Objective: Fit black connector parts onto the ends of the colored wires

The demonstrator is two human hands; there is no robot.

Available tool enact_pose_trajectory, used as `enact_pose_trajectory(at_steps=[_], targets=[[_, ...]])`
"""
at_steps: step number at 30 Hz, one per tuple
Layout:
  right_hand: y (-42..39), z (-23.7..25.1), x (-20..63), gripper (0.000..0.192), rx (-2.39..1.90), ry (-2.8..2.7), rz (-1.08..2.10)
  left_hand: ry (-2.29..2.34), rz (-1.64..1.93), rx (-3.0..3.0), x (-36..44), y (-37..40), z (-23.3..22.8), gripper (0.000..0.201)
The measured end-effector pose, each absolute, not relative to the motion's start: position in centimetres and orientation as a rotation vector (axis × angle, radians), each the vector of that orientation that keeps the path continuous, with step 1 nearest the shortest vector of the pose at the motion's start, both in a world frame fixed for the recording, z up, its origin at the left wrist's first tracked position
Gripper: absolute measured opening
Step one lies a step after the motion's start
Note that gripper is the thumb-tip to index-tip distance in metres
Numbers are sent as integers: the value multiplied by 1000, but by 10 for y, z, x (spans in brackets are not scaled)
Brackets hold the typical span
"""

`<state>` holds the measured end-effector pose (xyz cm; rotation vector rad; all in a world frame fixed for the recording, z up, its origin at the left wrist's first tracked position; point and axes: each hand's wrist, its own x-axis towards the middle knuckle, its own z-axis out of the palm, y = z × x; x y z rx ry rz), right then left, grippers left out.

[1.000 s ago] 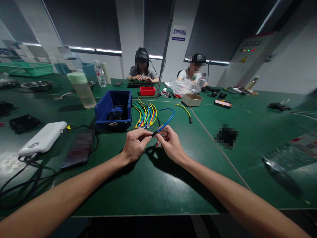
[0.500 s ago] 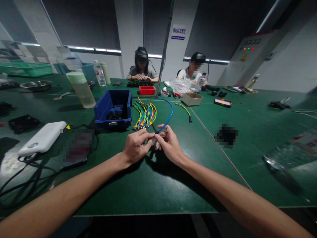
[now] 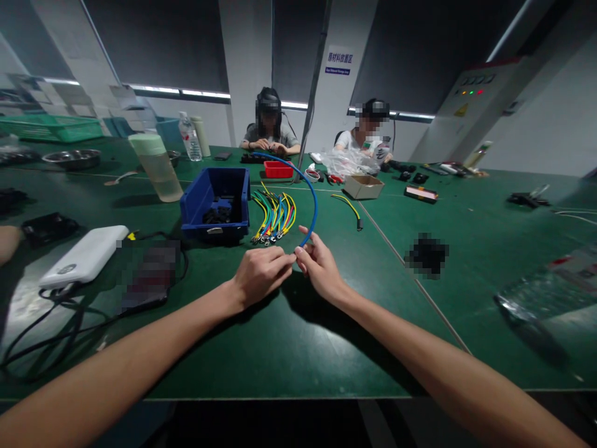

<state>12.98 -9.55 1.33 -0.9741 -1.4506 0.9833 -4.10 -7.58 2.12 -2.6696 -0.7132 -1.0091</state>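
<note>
Reference point: blue bin [image 3: 198, 232], standing on the bench [image 3: 317, 354], with black parts [image 3: 218, 215] inside. The blue cable [image 3: 316, 206] is right of the bin, arching upward from the hands. The fingers of the right hand [image 3: 321, 267] pinch it near its lower end; those of the left hand [image 3: 261, 272] are closed on that end, hiding it. The wire bundle [image 3: 275, 214] lies just right of the bin; one yellow wire [image 3: 347, 205] lies farther right.

Dimly lit, the table [image 3: 298, 364] shows glare and shadows beneath the hands [image 3: 262, 271]; frame edges stretch, blurred.
</note>
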Motion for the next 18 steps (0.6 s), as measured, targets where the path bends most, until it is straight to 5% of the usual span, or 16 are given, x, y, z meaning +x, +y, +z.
enact_pose_trajectory(at_steps=[18], targets=[[-71, 2, 148, 55, -1048, -1418, 973, -921, -1150, -2888, -45, -54, 11, 17]])
